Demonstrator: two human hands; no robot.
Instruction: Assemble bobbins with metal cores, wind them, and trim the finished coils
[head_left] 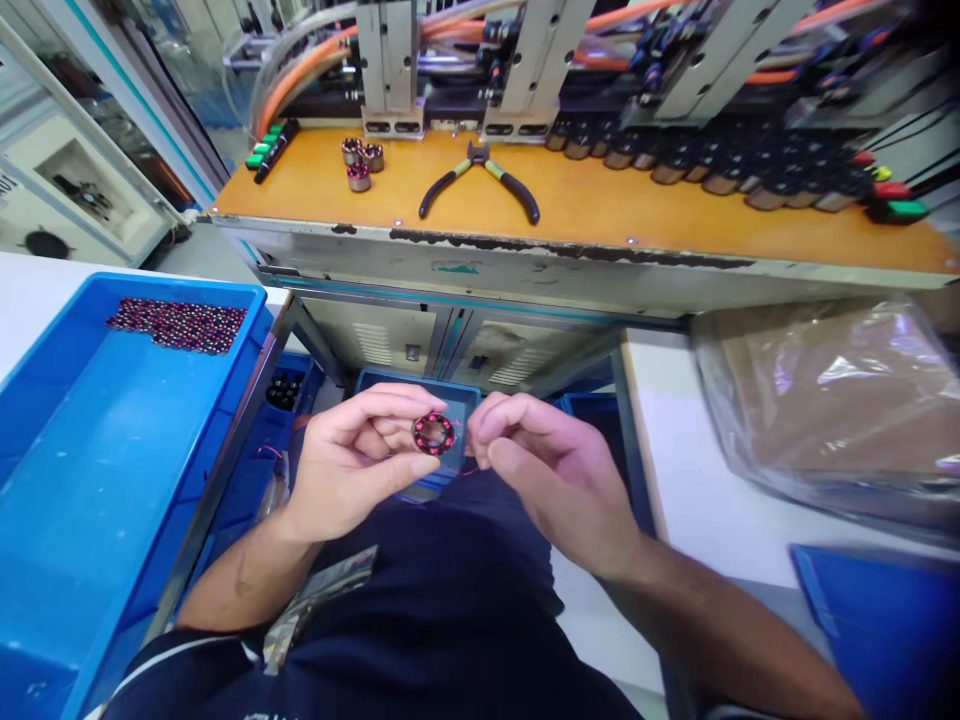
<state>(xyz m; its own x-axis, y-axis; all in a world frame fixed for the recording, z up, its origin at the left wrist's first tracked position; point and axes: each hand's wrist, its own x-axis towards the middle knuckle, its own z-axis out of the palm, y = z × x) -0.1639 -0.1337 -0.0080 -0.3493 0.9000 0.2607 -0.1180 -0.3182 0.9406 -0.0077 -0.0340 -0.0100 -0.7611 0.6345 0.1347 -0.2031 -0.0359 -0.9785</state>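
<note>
My left hand (pixel 358 462) pinches a small round wound stator ring (pixel 433 434), black with reddish copper coils, held up in front of my lap. My right hand (pixel 541 468) is right beside it, fingertips pinched at the ring's right edge, apparently on a thin wire end too fine to make out. Both hands hover above a small blue box (pixel 459 398) under the bench.
A big blue tray (pixel 112 460) at left holds a row of similar rings (pixel 178 325). On the orange bench top (pixel 600 205) lie black-handled pliers (pixel 480 180), three loose stators (pixel 361 162) and a winding machine behind. A clear plastic bag (pixel 832 400) lies at right.
</note>
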